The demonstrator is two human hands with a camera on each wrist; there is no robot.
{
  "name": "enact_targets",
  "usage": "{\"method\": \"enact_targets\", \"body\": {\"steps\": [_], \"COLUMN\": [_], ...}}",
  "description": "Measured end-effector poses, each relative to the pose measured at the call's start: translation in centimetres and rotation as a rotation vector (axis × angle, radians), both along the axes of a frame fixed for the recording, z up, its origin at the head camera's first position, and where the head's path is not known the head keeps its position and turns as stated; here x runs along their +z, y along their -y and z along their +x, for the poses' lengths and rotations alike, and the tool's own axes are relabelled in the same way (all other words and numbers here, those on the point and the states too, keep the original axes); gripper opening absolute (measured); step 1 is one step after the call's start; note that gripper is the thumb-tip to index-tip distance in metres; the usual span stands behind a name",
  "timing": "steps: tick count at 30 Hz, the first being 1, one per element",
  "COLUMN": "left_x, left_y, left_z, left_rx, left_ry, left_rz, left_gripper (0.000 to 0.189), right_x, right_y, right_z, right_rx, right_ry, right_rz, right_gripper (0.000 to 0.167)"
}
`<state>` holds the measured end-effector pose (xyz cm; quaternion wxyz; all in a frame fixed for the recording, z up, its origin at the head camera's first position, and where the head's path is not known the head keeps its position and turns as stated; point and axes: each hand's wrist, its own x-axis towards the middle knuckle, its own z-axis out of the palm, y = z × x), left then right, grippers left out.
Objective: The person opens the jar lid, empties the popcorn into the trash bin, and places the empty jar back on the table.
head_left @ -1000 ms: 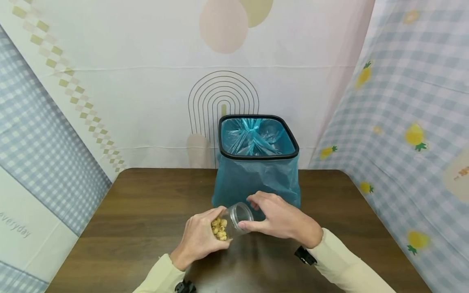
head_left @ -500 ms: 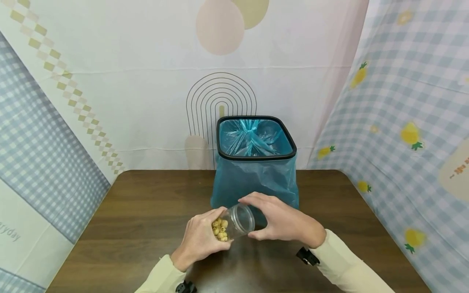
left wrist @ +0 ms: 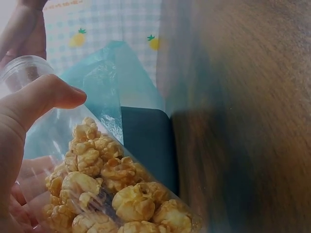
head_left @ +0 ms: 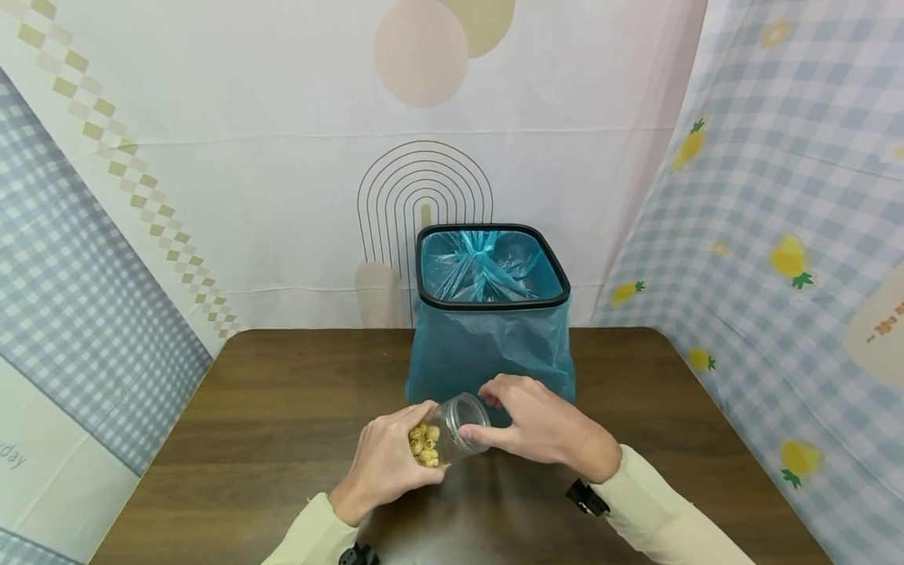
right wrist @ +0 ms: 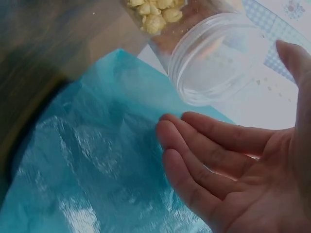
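Note:
My left hand [head_left: 387, 457] grips a clear jar [head_left: 448, 433] round its body, tilted with its round end toward the right. Caramel popcorn [left wrist: 124, 189] lies in the lower part of the jar. My right hand [head_left: 540, 424] is at the jar's ridged clear end [right wrist: 214, 60], with its thumb in front of it in the head view. In the right wrist view, the fingers [right wrist: 214, 145] are fairly straight and stand apart from the jar, with nothing in the palm. Whether that clear end is a lid or a bare rim, I cannot tell.
Just behind the hands stands a bin [head_left: 490, 345] with a black rim and a blue bag, gathered in a knot inside. The brown wooden table [head_left: 282, 408] reaches back to a printed cloth [head_left: 297, 204]. Checked cloth [head_left: 763, 235] hangs at the sides.
My right hand spread round the jar's end half a second ago, then drew its fingers back off the end. The left hand and jar have stayed nearly still.

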<state>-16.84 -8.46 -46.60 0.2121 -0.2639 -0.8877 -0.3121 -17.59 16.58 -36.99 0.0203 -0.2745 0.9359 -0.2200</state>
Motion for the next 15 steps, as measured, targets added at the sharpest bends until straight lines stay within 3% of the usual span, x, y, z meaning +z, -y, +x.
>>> {"method": "enact_targets", "body": {"steps": [5, 9, 15], "left_x": [-0.1, -0.1, -0.2], "left_y": [-0.1, -0.1, -0.1], "left_z": [0.0, 0.0, 0.1], "left_rx": [-0.011, -0.011, -0.018], "left_ry": [0.007, 0.011, 0.027], "left_rz": [0.001, 0.005, 0.012], "left_gripper": [0.078, 0.078, 0.076], "right_x": [-0.3, 0.0, 0.5], "right_y": [0.0, -0.3, -1.1], "right_z": [-0.1, -0.1, 0.0], "right_rx": [0.042, 0.127, 0.243], "right_ry": [-0.002, -0.01, -0.026], "right_rz": [0.004, -0.041, -0.026], "right_gripper": [0.057, 0.054, 0.075]}}
